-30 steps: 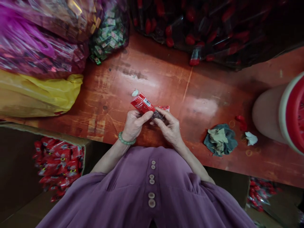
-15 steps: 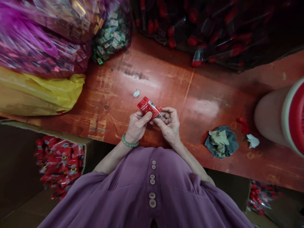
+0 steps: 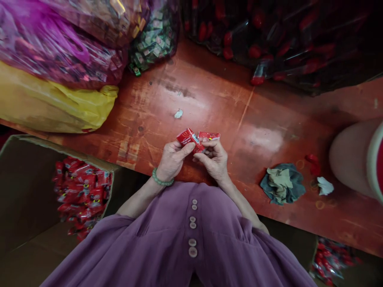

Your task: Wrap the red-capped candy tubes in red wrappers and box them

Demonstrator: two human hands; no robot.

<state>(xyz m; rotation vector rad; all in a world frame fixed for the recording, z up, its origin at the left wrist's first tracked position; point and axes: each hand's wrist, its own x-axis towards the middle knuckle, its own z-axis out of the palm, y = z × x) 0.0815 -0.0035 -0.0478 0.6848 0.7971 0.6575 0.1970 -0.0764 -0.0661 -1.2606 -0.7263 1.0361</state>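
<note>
- Red printed plastic packet (image 3: pixel 189 137), small and flat, is in both hands just above the front part of the reddish-brown tabletop (image 3: pixel 215 105), in the head view.
- Left hand (image 3: pixel 172 160), with a green beaded bracelet (image 3: pixel 162 178) at its wrist, pinches the packet between thumb and fingers; right hand (image 3: pixel 214 160) has thumb and curled fingers closed on its lower right end.
- Second red printed piece (image 3: pixel 210 136) shows behind the right fingers; whether it joins the packet, I cannot tell.
- Brown cardboard box (image 3: pixel 26 187), open at lower left, holds a heap of red plastic packets (image 3: pixel 80 187).
- Translucent purple plastic bag (image 3: pixel 70 44), at upper left, contains many small pinkish wrapped pieces; beside it, clear bags show gold pieces (image 3: pixel 107 20) and green pieces (image 3: pixel 155 42).
- Yellow plastic bag (image 3: pixel 82 105) lies below these, its contents hidden.
- Dark container (image 3: pixel 335 77), across the far side, is heaped with clear, red-ended tubes (image 3: pixel 259 71).
- Whitish round tub (image 3: pixel 348 155) with a red top stands at the right edge; its inside is not visible.
- Crumpled grey-green cloth (image 3: pixel 283 184) lies between right hand and tub.
</note>
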